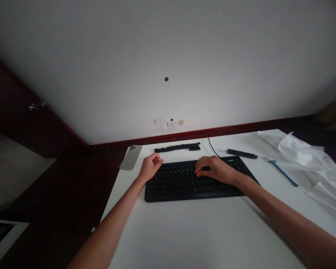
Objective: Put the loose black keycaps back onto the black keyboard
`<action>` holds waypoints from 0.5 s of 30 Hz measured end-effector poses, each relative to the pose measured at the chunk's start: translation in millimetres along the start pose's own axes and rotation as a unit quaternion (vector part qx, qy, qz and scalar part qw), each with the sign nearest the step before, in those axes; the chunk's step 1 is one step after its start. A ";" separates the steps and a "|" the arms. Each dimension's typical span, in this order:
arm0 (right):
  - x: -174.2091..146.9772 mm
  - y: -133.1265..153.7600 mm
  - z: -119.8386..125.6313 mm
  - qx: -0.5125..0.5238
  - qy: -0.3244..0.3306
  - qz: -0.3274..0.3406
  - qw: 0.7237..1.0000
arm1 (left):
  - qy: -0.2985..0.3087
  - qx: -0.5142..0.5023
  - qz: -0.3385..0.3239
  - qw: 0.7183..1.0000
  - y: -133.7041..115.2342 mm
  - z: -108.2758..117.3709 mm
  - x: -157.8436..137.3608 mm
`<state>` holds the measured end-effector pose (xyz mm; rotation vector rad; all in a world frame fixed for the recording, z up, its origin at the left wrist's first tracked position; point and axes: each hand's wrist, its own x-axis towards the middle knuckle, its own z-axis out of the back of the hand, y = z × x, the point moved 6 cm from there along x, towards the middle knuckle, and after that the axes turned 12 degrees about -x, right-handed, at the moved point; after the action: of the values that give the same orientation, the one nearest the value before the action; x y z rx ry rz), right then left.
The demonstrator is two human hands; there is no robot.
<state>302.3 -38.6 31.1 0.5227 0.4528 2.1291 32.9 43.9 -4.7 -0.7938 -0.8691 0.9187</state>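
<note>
A black keyboard (173, 186) lies on the white table, its cable running off behind it. My left hand (151, 166) rests at the keyboard's far left corner with its fingers curled in; nothing shows in it. Over the right-middle keys, my right hand (214, 169) is bent down, thumb and fingertips close together at the key surface. Whether a small key sits between those fingertips is hidden. Just behind the keyboard stretches an uneven row of loose black keycaps (177, 148).
A phone (131, 157) lies at the table's left edge. To the right are a dark brush-like strip (242, 153), a blue tool (283, 173) and crumpled white sheeting (302, 153). Beyond the table stands a wall with sockets (180, 122); a dark red door (19, 108) is at left.
</note>
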 end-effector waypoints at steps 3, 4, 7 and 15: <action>-0.1 0.1 -0.7 -0.003 0.000 0.002 1.000 | 0.000 -0.003 0.002 1.000 -0.7 -0.1 0.1; -0.1 0.0 -0.8 -0.003 0.000 0.002 1.000 | 0.000 -0.003 0.003 1.000 -1.0 -0.1 0.2; 0.0 0.2 -0.2 -0.004 0.001 0.000 1.000 | -0.003 -0.004 0.005 1.000 -1.8 0.2 0.4; -0.7 6.3 3.7 -0.037 0.025 -0.004 0.999 | -0.007 -0.005 0.003 1.000 -3.0 0.7 0.2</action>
<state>300.3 -42.2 37.2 0.4260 0.4005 2.1453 33.3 43.0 -1.8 -0.8002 -0.8859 0.9266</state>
